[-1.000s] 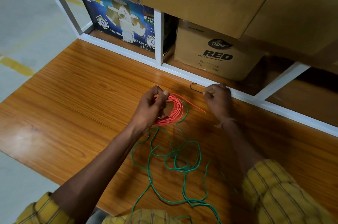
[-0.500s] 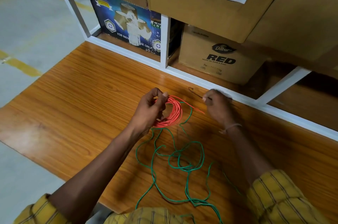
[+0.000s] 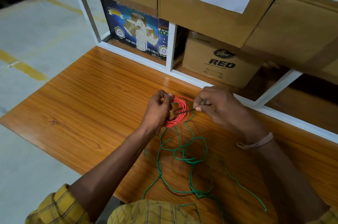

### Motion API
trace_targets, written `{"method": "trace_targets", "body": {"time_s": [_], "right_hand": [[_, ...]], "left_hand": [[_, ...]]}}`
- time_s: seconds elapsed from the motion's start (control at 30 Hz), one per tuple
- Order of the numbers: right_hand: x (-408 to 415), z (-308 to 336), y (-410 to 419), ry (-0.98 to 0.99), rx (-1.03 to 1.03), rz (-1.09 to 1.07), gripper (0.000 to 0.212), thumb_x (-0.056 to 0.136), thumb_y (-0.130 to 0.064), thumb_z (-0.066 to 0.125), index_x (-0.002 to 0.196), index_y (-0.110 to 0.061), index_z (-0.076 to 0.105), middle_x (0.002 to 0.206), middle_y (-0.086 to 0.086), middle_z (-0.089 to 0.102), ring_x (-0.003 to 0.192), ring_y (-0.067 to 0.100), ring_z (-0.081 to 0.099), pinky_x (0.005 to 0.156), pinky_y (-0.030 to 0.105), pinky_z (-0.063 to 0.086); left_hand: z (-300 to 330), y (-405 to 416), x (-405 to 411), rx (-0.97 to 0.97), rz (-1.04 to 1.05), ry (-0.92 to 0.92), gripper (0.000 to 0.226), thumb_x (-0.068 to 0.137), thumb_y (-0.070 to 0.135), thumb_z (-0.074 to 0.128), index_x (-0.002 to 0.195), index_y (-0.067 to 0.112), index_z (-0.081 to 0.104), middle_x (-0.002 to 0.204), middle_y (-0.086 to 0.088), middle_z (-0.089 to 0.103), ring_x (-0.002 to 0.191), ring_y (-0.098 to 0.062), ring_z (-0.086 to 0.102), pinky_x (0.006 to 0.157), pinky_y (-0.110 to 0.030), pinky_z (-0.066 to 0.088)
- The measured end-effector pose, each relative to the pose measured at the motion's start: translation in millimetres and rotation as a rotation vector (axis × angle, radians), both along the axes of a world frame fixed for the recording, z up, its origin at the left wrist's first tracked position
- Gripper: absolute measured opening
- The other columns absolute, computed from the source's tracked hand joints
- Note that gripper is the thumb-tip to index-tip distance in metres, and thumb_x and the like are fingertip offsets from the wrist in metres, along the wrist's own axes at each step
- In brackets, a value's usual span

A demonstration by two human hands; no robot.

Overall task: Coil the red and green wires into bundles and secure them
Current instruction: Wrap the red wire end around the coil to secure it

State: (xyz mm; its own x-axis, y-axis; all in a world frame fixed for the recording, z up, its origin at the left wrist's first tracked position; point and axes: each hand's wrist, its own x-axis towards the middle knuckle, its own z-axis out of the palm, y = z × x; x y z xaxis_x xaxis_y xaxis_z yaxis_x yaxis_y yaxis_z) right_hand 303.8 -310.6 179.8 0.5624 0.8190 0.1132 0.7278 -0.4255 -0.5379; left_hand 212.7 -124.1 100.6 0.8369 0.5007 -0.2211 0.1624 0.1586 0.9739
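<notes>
My left hand (image 3: 158,109) grips a coiled bundle of red wire (image 3: 180,112) just above the wooden table (image 3: 87,106). My right hand (image 3: 217,106) pinches a thin black tie (image 3: 184,112) whose free end pokes into the middle of the red coil. The green wire (image 3: 190,158) lies loose and tangled on the table below the coil, trailing toward my body.
A white shelf frame (image 3: 172,59) borders the table's far edge. Behind it stand a blue printed box (image 3: 135,30) and a brown carton marked RED (image 3: 219,63). Large cardboard boxes (image 3: 210,4) sit above. Grey floor with yellow lines (image 3: 27,70) lies to the left.
My right hand picked the black tie up from near the shelf frame and brought it left to the red coil. The left hand kept holding the coil.
</notes>
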Motion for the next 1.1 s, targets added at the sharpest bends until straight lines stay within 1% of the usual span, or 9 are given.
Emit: {"method": "trace_targets", "body": {"time_s": [0.1, 0.2, 0.3, 0.47, 0.57, 0.67, 0.77, 0.87, 1.1], "right_hand": [[-5, -12, 15, -0.11, -0.03, -0.059, 0.008, 0.088, -0.022, 0.067, 0.09, -0.023, 0.074, 0.092, -0.012, 0.064, 0.09, 0.016, 0.061, 0.095, 0.048, 0.041], [-16, -24, 24, -0.281, -0.032, -0.104, 0.008, 0.091, -0.011, 0.071, 0.094, -0.019, 0.073, 0.096, -0.001, 0.067, 0.09, 0.026, 0.066, 0.085, 0.04, 0.037], [-32, -38, 25, -0.504, -0.009, -0.141, 0.005, 0.094, -0.013, 0.067, 0.096, -0.016, 0.07, 0.091, 0.005, 0.064, 0.084, 0.028, 0.062, 0.078, 0.041, 0.042], [-55, -52, 18, -0.624, 0.095, -0.188, 0.003, 0.096, -0.011, 0.069, 0.098, -0.011, 0.071, 0.091, 0.007, 0.063, 0.082, 0.028, 0.06, 0.076, 0.037, 0.041], [-62, -56, 16, -0.639, 0.154, -0.217, 0.01, 0.101, -0.012, 0.063, 0.1, -0.009, 0.073, 0.09, 0.008, 0.064, 0.08, 0.027, 0.059, 0.073, 0.039, 0.042], [-64, -60, 15, -0.648, 0.183, -0.231, 0.013, 0.101, -0.012, 0.063, 0.103, -0.008, 0.075, 0.09, 0.008, 0.066, 0.078, 0.027, 0.06, 0.072, 0.04, 0.044], [-63, -60, 12, -0.622, 0.198, -0.245, 0.012, 0.1, -0.012, 0.064, 0.105, -0.009, 0.075, 0.091, 0.007, 0.067, 0.08, 0.026, 0.061, 0.072, 0.039, 0.045], [-62, -56, 11, -0.585, 0.209, -0.245, 0.012, 0.101, -0.012, 0.065, 0.107, -0.009, 0.075, 0.094, 0.007, 0.068, 0.083, 0.025, 0.064, 0.071, 0.041, 0.05], [-54, -25, 6, -0.384, 0.15, -0.26, 0.005, 0.096, -0.014, 0.073, 0.099, -0.017, 0.073, 0.093, -0.001, 0.068, 0.084, 0.023, 0.064, 0.076, 0.043, 0.052]], "left_hand": [[5, -3, -3, 0.054, 0.006, -0.02, 0.029, 0.111, 0.03, 0.057, 0.089, 0.012, 0.052, 0.053, 0.005, 0.048, 0.037, -0.01, 0.042, 0.049, -0.029, 0.037], [6, -4, -5, 0.09, 0.012, -0.011, 0.03, 0.111, 0.033, 0.056, 0.088, 0.013, 0.052, 0.058, 0.005, 0.054, 0.037, -0.011, 0.046, 0.047, -0.027, 0.036], [7, -4, -7, 0.119, 0.006, -0.014, 0.034, 0.11, 0.035, 0.057, 0.09, 0.008, 0.051, 0.067, -0.003, 0.053, 0.041, -0.014, 0.048, 0.048, -0.029, 0.038], [8, -3, -8, 0.22, -0.026, -0.034, 0.036, 0.111, 0.038, 0.054, 0.095, 0.006, 0.053, 0.076, -0.011, 0.058, 0.055, -0.023, 0.053, 0.043, -0.025, 0.041], [7, -4, -8, 0.262, -0.068, -0.054, 0.034, 0.111, 0.039, 0.055, 0.093, 0.01, 0.056, 0.076, -0.01, 0.068, 0.053, -0.024, 0.057, 0.045, -0.026, 0.042], [5, -5, -6, 0.284, -0.083, -0.074, 0.032, 0.109, 0.038, 0.059, 0.09, 0.013, 0.058, 0.065, -0.007, 0.06, 0.055, -0.024, 0.057, 0.049, -0.033, 0.045], [8, -6, -5, 0.27, -0.066, -0.128, 0.029, 0.107, 0.035, 0.065, 0.089, 0.011, 0.063, 0.079, -0.017, 0.065, 0.063, -0.021, 0.059, 0.058, -0.046, 0.052], [10, -6, -5, 0.185, -0.018, -0.159, 0.026, 0.104, 0.023, 0.069, 0.09, 0.001, 0.065, 0.09, -0.028, 0.066, 0.063, -0.022, 0.056, 0.053, -0.04, 0.049], [8, -4, -4, 0.099, 0.023, -0.177, 0.009, 0.098, 0.013, 0.076, 0.104, 0.01, 0.071, 0.083, -0.008, 0.077, 0.061, -0.015, 0.06, 0.052, -0.031, 0.048]]}}
